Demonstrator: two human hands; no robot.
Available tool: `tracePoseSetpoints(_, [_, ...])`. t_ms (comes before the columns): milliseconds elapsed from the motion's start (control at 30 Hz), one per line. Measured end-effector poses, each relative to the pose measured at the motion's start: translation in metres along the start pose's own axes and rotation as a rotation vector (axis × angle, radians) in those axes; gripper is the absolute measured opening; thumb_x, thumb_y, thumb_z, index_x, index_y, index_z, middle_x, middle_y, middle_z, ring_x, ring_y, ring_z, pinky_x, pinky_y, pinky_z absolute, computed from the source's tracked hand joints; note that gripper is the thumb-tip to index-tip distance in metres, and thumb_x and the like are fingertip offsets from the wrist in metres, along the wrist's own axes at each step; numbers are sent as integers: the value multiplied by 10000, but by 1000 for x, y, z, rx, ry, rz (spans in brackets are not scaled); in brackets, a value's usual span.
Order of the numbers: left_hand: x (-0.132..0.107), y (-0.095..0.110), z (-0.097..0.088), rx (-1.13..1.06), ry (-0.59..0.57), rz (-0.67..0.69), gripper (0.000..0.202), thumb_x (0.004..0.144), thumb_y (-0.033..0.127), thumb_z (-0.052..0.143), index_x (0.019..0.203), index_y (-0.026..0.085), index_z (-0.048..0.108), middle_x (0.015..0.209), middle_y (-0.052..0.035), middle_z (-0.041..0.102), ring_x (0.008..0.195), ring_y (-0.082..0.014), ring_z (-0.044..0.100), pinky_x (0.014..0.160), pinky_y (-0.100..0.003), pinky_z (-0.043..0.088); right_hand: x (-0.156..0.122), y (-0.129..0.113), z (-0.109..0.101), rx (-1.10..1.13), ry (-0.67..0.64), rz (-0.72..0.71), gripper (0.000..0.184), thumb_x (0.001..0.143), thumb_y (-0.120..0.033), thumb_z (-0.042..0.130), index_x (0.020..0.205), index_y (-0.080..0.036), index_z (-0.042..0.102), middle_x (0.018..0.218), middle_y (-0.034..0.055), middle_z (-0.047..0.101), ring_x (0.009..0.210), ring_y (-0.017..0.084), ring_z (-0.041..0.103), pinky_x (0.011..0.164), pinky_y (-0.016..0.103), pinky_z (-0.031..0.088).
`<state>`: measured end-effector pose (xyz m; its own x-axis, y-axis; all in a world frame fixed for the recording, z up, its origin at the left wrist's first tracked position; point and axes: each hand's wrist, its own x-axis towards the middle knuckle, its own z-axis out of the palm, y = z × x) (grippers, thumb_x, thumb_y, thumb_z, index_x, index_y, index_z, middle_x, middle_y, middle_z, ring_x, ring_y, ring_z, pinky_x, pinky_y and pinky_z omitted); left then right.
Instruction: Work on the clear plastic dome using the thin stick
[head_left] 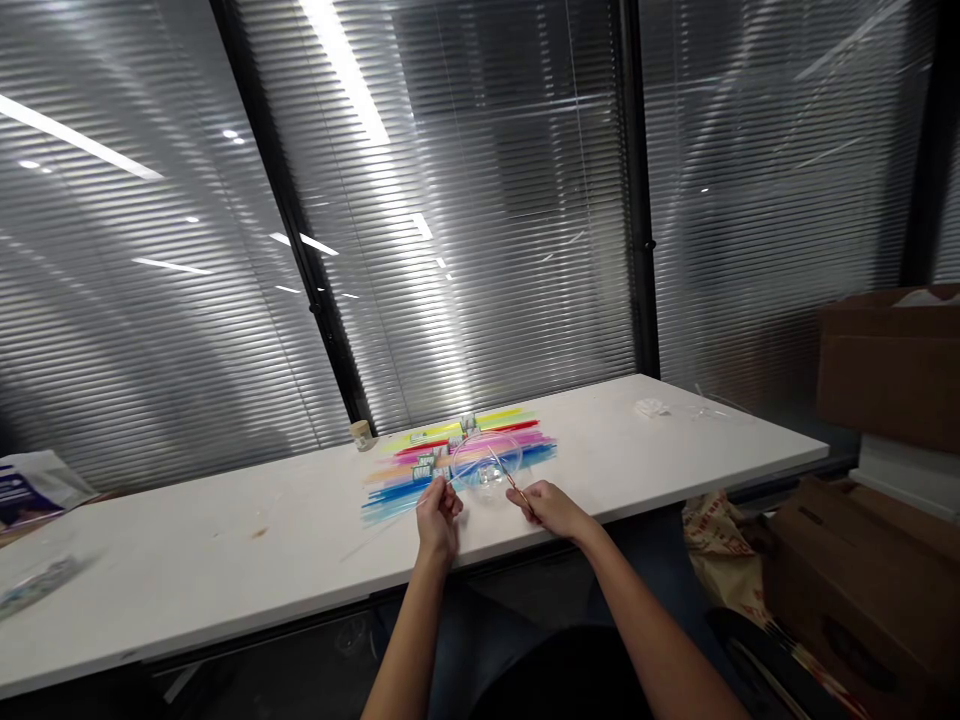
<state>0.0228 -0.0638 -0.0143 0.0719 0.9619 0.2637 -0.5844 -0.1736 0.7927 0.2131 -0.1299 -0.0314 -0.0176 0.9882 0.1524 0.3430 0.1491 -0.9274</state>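
Close to the table's front edge, my left hand (pixel 439 508) is closed on a thin pale strand (pixel 461 470) that reaches over a clear plastic bowl (pixel 487 478). My right hand (pixel 546 505) grips a slim copper-coloured tool (pixel 514 485), its tip pointing up and left over the bowl. Whether it is scissors or tweezers I cannot tell. Bundles of thin coloured sticks (pixel 397 490) lie behind and around the bowl in blue, orange, pink, red and yellow. Small printed labels (pixel 424 466) wrap some of them.
A small lidded jar (pixel 361 435) stands at the white table's (pixel 300 530) back edge. Crumpled white material (pixel 651 408) lies at the right. Plastic packaging (pixel 37 585) is at the left. Cardboard boxes (pixel 847 590) and a paper bag (pixel 724 550) sit right of the table.
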Motion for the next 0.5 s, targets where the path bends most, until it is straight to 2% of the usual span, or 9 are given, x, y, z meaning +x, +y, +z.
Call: tracePoseSetpoints(500, [0,-1,-1,69,-32,8,394,648,430,744,577,169,458,537,56,376,454,-60,321,426,-193,290,1,0,-1,67,-41,-30,600,815,-671,500,478,-178,449,413,-37,372,402,84,312,459,251,237])
